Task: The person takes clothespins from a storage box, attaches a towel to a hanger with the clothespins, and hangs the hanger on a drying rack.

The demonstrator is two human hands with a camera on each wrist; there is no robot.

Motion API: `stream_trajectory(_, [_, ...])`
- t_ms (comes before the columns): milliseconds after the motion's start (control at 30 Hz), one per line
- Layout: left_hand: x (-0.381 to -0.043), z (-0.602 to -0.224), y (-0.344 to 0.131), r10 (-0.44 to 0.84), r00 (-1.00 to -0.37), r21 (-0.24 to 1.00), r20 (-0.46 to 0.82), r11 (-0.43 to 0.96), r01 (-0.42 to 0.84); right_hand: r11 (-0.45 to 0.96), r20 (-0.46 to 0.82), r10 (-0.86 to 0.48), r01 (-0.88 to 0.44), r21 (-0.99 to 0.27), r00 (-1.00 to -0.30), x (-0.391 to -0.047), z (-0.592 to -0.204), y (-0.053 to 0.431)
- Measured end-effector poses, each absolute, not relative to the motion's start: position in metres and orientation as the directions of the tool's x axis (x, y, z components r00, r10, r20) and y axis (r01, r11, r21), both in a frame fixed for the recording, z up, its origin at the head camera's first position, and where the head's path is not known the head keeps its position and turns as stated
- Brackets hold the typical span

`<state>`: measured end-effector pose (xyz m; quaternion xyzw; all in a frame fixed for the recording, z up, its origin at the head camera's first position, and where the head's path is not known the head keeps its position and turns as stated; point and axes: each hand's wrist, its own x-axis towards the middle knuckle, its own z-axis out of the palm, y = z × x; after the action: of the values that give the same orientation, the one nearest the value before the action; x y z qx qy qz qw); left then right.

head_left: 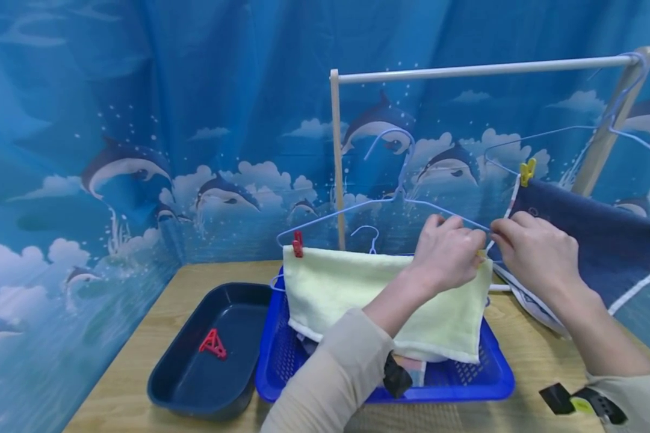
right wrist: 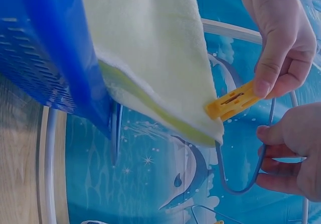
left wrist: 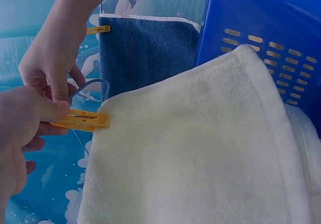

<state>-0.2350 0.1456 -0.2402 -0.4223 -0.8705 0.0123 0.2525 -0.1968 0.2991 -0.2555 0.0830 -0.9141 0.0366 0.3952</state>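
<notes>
One yellow clip, pinched by left hand, bit the pale towel near its corner; right hand gripped the hanger, likely steadying it against clip pressure.

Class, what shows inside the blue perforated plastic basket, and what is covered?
Inside the basket, pink and pale blue cloth shows below the hanging pale yellow towel. That towel and the beige left sleeve cover much of the interior; anything beneath them cannot be told.

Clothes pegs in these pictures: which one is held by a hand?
The yellow peg on the pale yellow towel, pinched by the left hand. The other yellow pegs clip the dark blue towel; the red pegs are untouched.
</notes>
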Motion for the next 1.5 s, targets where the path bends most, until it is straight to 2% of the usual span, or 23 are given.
stream_trajectory(200, [-0.236, -0.24, 0.15, 0.749, -0.528, -0.26, 0.399, 0.645, 0.719, 0.981, 0.74, -0.147, -0.195, 0.021, -0.657, -0.196, -0.255, 0.297])
stream_trajectory(567, [-0.233, -0.246, 0.152, 0.759, -0.493, -0.353, 0.424, 0.64, 0.682, 0.978, 0.749, -0.154, -0.209, 0.022, -0.645, -0.195, -0.255, 0.297])
stream_trajectory(967, [-0.231, -0.248, 0.154, 0.756, -0.529, -0.38, 0.385, 0.652, 0.656, 0.982, 0.734, -0.139, -0.19, 0.013, -0.665, -0.196, -0.255, 0.294])
stream_trajectory(1133, [-0.227, -0.252, 0.153, 0.742, -0.478, -0.404, 0.47, 0.662, 0.631, 0.984, 0.724, -0.123, -0.179, 0.0, -0.678, -0.195, -0.255, 0.295])
stream_trajectory(1300, [-0.219, -0.247, 0.149, 0.719, -0.426, -0.416, 0.55, 0.677, 0.607, 0.981, 0.744, -0.144, -0.194, 0.02, -0.652, -0.197, -0.253, 0.295])
stream_trajectory(1500, [-0.206, -0.235, 0.136, 0.752, -0.364, -0.459, 0.55, 0.635, 0.621, 0.979, 0.75, -0.175, -0.194, 0.064, -0.638, -0.197, -0.251, 0.296])
